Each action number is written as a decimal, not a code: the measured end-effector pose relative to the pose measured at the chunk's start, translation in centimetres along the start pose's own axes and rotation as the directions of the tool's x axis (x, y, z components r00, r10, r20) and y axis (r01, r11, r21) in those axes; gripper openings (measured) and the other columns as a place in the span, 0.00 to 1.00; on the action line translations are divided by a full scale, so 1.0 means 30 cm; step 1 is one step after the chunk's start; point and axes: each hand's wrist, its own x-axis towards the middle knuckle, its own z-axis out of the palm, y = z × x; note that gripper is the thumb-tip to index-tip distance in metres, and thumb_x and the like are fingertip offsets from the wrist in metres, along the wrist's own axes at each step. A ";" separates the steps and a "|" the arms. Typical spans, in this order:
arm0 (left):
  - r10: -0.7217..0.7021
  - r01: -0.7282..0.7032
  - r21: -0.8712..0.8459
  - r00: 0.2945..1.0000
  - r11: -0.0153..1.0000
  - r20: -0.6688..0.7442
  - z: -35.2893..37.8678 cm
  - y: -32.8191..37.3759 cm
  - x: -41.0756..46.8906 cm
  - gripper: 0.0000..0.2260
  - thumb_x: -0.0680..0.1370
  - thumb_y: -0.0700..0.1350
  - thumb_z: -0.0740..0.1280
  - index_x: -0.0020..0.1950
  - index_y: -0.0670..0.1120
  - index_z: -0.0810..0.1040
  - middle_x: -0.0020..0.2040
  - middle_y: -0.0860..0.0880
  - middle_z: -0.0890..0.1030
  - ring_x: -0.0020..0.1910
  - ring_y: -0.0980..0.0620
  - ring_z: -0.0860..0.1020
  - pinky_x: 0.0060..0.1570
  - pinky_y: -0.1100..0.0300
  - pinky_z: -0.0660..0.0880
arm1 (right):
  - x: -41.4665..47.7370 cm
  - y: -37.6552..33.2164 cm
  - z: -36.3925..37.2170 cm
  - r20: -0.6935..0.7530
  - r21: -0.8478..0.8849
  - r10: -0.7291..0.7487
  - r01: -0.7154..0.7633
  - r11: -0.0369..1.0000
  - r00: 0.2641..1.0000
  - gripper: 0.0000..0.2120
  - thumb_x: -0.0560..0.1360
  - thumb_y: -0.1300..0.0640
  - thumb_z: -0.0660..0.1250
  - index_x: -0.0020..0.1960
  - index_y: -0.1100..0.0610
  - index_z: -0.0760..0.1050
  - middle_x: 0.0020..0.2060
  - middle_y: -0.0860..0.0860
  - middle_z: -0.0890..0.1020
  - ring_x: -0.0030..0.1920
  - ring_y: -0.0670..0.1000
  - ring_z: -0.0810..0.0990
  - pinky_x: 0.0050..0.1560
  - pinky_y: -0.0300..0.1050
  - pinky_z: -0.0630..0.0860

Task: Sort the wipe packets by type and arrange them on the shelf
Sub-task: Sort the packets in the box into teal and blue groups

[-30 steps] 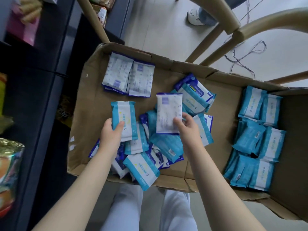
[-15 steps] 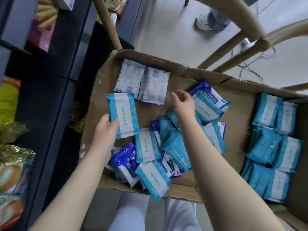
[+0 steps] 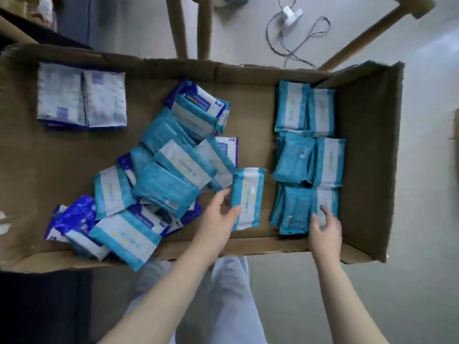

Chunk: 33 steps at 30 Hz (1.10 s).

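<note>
A long cardboard box [image 3: 250,70] holds wipe packets. My left hand [image 3: 218,217] grips a teal-and-white packet [image 3: 248,197] between the middle heap and the right group. My right hand [image 3: 325,227] rests with spread fingers on the nearest packets of the sorted teal stack [image 3: 308,155] at the right. A mixed heap of teal and dark-blue packets [image 3: 159,184] fills the box's middle. Two white-and-purple packets [image 3: 82,100] lie side by side at the far left.
Wooden chair legs [image 3: 176,23] and a white charger with cables [image 3: 290,16] are on the floor behind the box. A dark shelf unit [image 3: 37,306] stands at the left. My light trousers [image 3: 223,301] show below the box's near edge.
The view has swung right. My left hand carried its teal packet from the left of the heap to the right side. My right hand, having put down a white-and-purple packet, moved onto the teal stack.
</note>
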 end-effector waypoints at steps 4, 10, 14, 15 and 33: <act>-0.061 0.058 0.106 0.998 0.993 0.031 0.268 -0.122 0.061 0.14 0.80 0.36 0.64 0.63 0.51 0.72 0.55 0.57 0.78 0.53 0.60 0.77 0.47 0.76 0.71 | 0.069 0.079 -0.039 0.194 0.012 0.023 -0.026 1.000 0.981 0.24 0.83 0.52 0.60 0.78 0.53 0.63 0.76 0.55 0.63 0.75 0.55 0.64 0.76 0.53 0.61; -0.128 0.141 0.233 0.989 0.962 -0.069 0.465 -0.219 0.152 0.13 0.79 0.40 0.68 0.62 0.48 0.74 0.50 0.48 0.80 0.49 0.51 0.81 0.48 0.59 0.80 | 0.128 0.102 -0.056 0.284 0.068 0.081 -0.104 0.992 0.955 0.24 0.82 0.50 0.62 0.77 0.49 0.63 0.73 0.52 0.57 0.69 0.54 0.69 0.72 0.49 0.65; -0.059 0.087 0.424 0.995 0.902 -0.077 0.467 -0.222 0.171 0.16 0.76 0.46 0.72 0.62 0.52 0.74 0.46 0.49 0.79 0.46 0.51 0.79 0.50 0.50 0.80 | 0.134 0.106 -0.067 0.291 0.108 0.099 -0.136 0.985 0.951 0.24 0.81 0.50 0.63 0.76 0.47 0.64 0.72 0.51 0.58 0.68 0.54 0.70 0.71 0.57 0.70; -0.038 0.065 0.442 0.997 0.895 -0.070 0.452 -0.206 0.165 0.18 0.75 0.46 0.73 0.63 0.52 0.74 0.46 0.49 0.79 0.46 0.52 0.79 0.51 0.52 0.79 | 0.128 0.101 -0.066 0.273 0.102 0.092 -0.124 0.987 0.958 0.24 0.81 0.49 0.63 0.76 0.48 0.65 0.72 0.52 0.59 0.69 0.55 0.70 0.70 0.57 0.70; -0.112 0.451 0.283 0.670 0.846 -0.734 -0.362 0.025 0.117 0.36 0.73 0.60 0.71 0.72 0.41 0.63 0.71 0.41 0.63 0.69 0.37 0.63 0.65 0.45 0.65 | -0.107 -0.527 0.432 0.396 0.012 -0.380 0.409 0.913 0.836 0.29 0.81 0.46 0.62 0.78 0.55 0.62 0.73 0.55 0.70 0.72 0.56 0.68 0.71 0.55 0.66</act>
